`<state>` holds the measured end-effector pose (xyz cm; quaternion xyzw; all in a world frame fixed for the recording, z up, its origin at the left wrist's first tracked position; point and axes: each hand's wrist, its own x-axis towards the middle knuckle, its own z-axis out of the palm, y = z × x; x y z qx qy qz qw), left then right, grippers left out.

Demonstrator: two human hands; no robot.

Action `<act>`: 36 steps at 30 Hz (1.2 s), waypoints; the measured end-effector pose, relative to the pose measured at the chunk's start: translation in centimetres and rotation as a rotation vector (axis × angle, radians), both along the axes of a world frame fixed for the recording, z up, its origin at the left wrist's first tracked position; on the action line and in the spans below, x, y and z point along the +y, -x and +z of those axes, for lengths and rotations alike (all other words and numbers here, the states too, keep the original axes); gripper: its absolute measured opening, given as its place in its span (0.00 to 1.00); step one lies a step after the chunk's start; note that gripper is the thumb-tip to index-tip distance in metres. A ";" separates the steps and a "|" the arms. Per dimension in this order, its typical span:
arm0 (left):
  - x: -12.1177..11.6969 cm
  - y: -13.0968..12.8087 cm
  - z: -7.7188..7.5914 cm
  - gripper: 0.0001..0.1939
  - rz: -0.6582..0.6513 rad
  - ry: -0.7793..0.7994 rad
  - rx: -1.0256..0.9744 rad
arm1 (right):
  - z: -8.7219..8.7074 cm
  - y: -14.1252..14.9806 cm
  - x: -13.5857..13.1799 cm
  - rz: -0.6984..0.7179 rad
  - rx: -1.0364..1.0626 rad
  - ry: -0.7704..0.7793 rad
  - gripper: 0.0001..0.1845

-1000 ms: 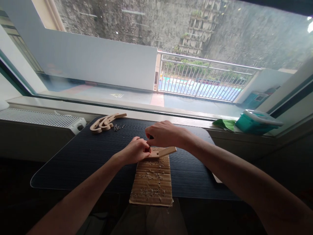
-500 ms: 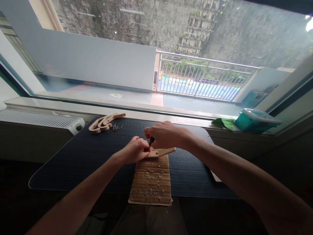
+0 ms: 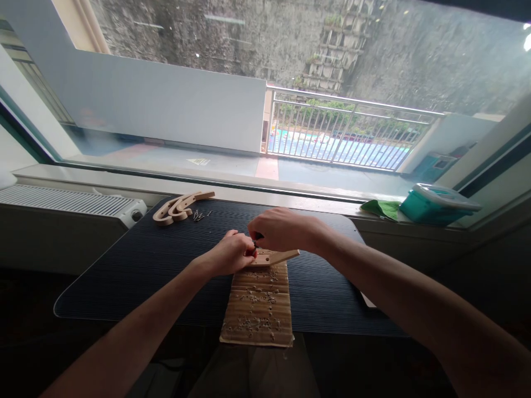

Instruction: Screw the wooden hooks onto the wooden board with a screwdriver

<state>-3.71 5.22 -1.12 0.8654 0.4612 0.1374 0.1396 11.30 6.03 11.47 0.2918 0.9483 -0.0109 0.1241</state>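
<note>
My right hand (image 3: 280, 229) is closed around a screwdriver (image 3: 256, 244); its dark handle is mostly hidden in my fist and its short shaft points down. Under it lies a pale wooden piece (image 3: 283, 257) with a hole and an angled right end. My left hand (image 3: 232, 254) grips the left part of that piece, its thumb and fingers close to the screwdriver's tip. The tip itself is hidden by the fingers. Beneath the wood is a corrugated cardboard sheet (image 3: 257, 309), pitted with small holes and torn bits.
On the dark ribbed table (image 3: 136, 282), curved wooden pieces (image 3: 176, 209) lie at the back left beside several loose screws (image 3: 199, 216). A teal box (image 3: 435, 205) and a green cloth (image 3: 381, 209) sit on the windowsill. A white radiator (image 3: 70, 202) stands at left.
My right hand has turned and lowered slightly, so less of the screwdriver's handle shows. My left hand keeps its hold on the wooden piece. The view has shifted a little.
</note>
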 end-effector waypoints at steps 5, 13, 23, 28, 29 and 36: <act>0.1 0.4 0.8 0.05 0.008 0.011 0.051 | -0.7 -0.1 0.7 0.011 0.015 0.019 0.12; 0.0 0.9 1.4 0.02 -0.028 0.048 0.133 | -0.3 0.0 0.7 0.009 0.009 0.036 0.11; -0.1 0.7 0.2 0.04 -0.005 -0.034 0.031 | -0.2 -0.2 0.4 0.002 -0.001 0.045 0.11; 0.0 0.7 -0.8 0.05 0.031 -0.060 -0.007 | -0.3 -0.1 0.2 0.012 -0.001 0.040 0.12; -0.1 0.6 -0.7 0.05 0.034 -0.059 -0.007 | -0.3 -0.1 0.1 0.012 0.003 0.039 0.12; -1.0 -0.3 0.6 0.08 0.082 -0.040 0.047 | -0.3 0.0 0.0 -0.001 -0.018 0.053 0.11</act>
